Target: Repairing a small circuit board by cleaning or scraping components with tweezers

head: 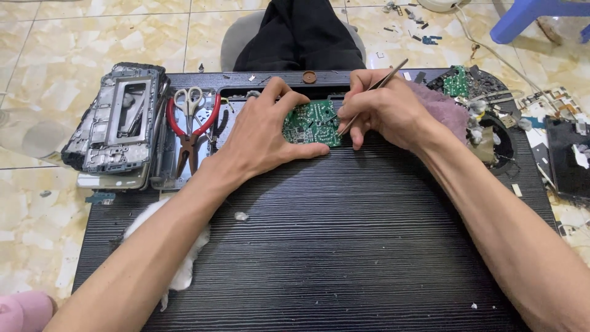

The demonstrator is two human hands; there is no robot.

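A cream marbled tile floor (pixel 92 31) spreads under a low black bench (pixel 344 246) with a ribbed, wood-grain top that fills most of the view. At its left edge lies a stack of stripped metal device frames (pixel 117 120), and beside them red-handled pliers (pixel 192 132) with small scissors (pixel 189 98) resting on top. A white cotton wad (pixel 184 264) sits under the left forearm, and a purple cloth (pixel 439 107) lies under the right wrist, with loose electronic scraps (pixel 485 117) beyond it. Near the far edge of the bench, at its middle, sits a small green circuit board (pixel 310 123), studded with tiny components. The left hand (pixel 261 132) rests on the board's left side, fingers spread and thumb along its near edge. The right hand (pixel 384 110) is pinched closed on metal tweezers (pixel 372 92), whose tips touch the board.
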